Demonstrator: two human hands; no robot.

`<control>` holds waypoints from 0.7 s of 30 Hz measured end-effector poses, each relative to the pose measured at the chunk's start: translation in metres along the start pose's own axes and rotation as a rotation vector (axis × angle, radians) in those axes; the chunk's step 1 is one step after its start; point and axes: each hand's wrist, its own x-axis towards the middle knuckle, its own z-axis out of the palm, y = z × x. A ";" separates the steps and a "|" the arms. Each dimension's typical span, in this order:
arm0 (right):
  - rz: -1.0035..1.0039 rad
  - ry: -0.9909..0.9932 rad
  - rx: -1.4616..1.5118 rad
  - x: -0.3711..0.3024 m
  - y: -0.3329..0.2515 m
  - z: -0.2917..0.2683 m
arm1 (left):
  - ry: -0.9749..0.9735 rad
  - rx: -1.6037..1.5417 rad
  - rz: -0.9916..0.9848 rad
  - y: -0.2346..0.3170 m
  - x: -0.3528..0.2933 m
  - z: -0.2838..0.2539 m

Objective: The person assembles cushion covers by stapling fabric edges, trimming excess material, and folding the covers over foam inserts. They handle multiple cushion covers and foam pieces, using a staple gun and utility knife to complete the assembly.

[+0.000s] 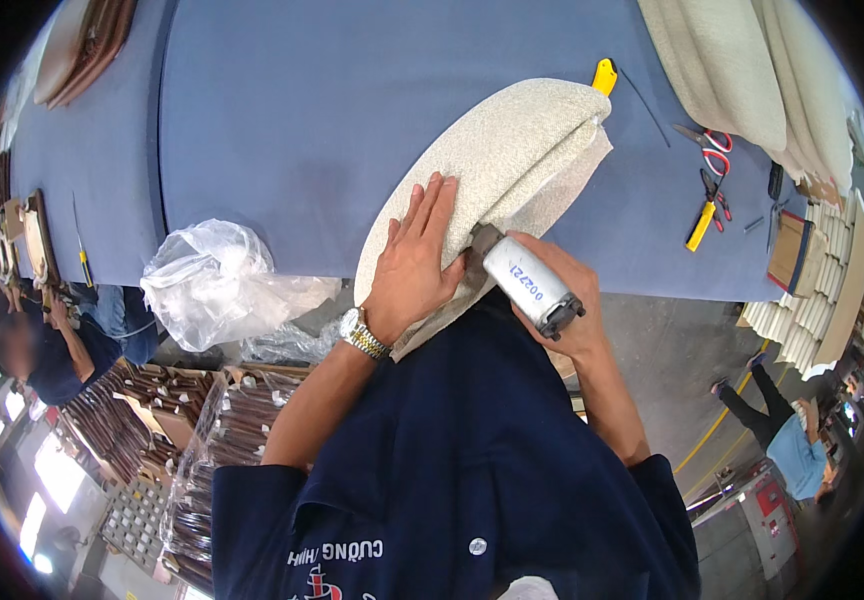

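A curved panel covered in beige woven fabric (482, 140) lies on the blue table, with a loose flap of cloth (557, 190) along its right side. My left hand (414, 250) rests flat on the panel's near part, fingers stretched out. A silver and dark staple gun (527, 278) is in my right hand (570, 300), whose fingers wrap round it. The gun's nose touches or nearly touches the fabric edge beside my left fingertips; the exact contact point is hidden.
The blue table (302, 120) carries a yellow-handled tool (604, 77), scissors (716, 150), pliers (714, 200) and more beige covers (722, 70). Clear plastic bags (217, 280) hang at its near edge. Co-workers stand at far left (52, 345) and right (797, 450).
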 end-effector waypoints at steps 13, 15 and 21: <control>0.168 -0.020 0.044 -0.006 -0.007 0.012 | 0.025 0.011 0.010 -0.001 0.001 0.008; 0.094 -0.020 -0.023 -0.009 -0.006 0.010 | 0.014 0.033 -0.005 -0.001 -0.001 0.005; 0.089 -0.063 0.023 -0.014 -0.009 0.008 | -0.003 0.002 0.001 0.000 -0.001 0.003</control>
